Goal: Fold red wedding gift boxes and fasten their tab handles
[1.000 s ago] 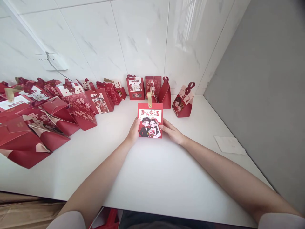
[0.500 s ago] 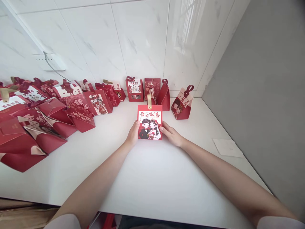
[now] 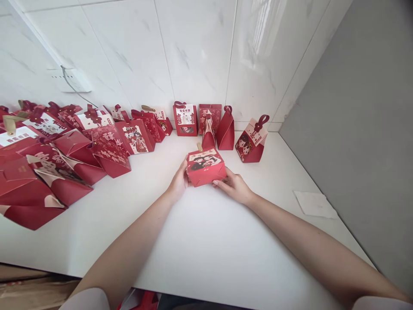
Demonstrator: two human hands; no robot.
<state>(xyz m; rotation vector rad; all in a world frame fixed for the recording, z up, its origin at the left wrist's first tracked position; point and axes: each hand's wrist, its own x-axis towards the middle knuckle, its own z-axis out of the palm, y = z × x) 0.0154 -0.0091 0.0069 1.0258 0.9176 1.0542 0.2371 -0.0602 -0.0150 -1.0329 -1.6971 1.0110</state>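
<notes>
Your left hand point(image 3: 179, 181) grips one side of a red gift box point(image 3: 207, 168) and your right hand point(image 3: 237, 187) grips the other, its thumb at the near lower corner. Half a second ago the box stood with its couple picture facing you; now it is tipped back, so the picture slants upward and the red underside shows, while the gold strap point(image 3: 199, 147) points to the far side. More of the cream-edged box point(image 3: 208, 134) just beyond is uncovered. Around it stand a plain-sided red box point(image 3: 226, 133) and, farther right, a flower-topped box point(image 3: 251, 142). A crowd of red boxes point(image 3: 111, 150) fills the left, and white paper point(image 3: 314, 203) lies well apart at right on the table point(image 3: 226, 245).
</notes>
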